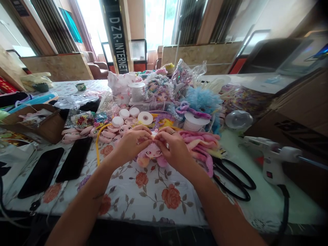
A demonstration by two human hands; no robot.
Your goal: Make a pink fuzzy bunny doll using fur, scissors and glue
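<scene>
A small fluffy doll point(153, 152) with a pale face, pink eyes and lilac, pink and peach fluff sits upright on the flowered tablecloth. From the left, my left hand point(133, 140) pinches at the top of its head with thumb and fingers together. My right hand point(172, 146), wearing a ring, meets it there in a similar pinch from the right. A tiny pale piece shows between the fingertips, too small to name. Pink and yellow fuzzy strips point(202, 141) lie just right of my right hand.
Black-handled scissors point(235, 181) and a white glue gun point(271, 153) lie at right, beside a cardboard box point(294, 126). Two dark phones point(74, 160) lie at left. Ribbon spools point(145, 118), doll faces point(106, 135) and blue fluffy material point(203, 99) crowd the table behind the doll.
</scene>
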